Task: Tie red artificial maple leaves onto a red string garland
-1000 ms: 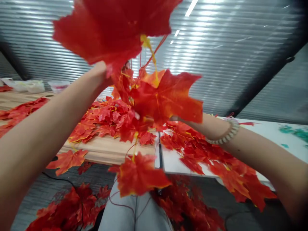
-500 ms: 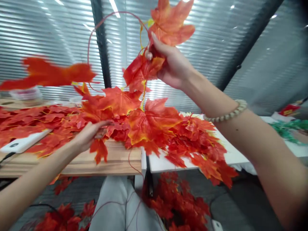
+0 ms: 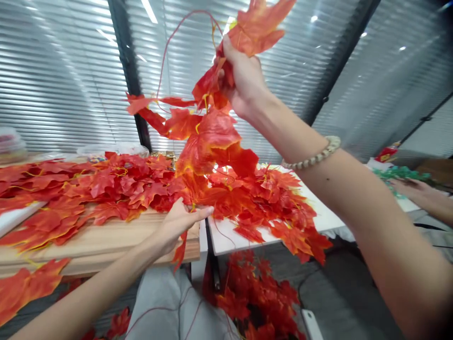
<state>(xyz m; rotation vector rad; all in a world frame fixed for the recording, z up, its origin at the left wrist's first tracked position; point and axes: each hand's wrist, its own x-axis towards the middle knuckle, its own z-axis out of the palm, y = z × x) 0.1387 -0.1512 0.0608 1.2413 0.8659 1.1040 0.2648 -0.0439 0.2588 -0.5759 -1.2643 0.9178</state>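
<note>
High at the centre, my right hand [image 3: 242, 78] is closed on a garland of red-orange maple leaves [image 3: 212, 137], whose leaves and thin red stem hang and loop below and left of it. A beaded bracelet [image 3: 314, 156] circles my right wrist. Lower down, near the front edge of the wooden table, my left hand [image 3: 182, 222] is closed round the lower part of the hanging garland, thumb pointing right; a leaf dangles beneath it. Behind the hands, a pile of similar leaves [image 3: 116, 184] covers the tabletop.
More leaves lie on the white table [image 3: 233, 238] and in a heap below [image 3: 262, 293]. A plastic tub [image 3: 12, 144] stands at the back left. At the right, another person's hand [image 3: 410, 189] is at green foliage [image 3: 403, 174]. Blinds hang behind.
My left hand has moved right, to beneath the hanging leaves. The leaf at the far left of the loop has swung inward. The view has turned right, bringing another person's hand into sight.
</note>
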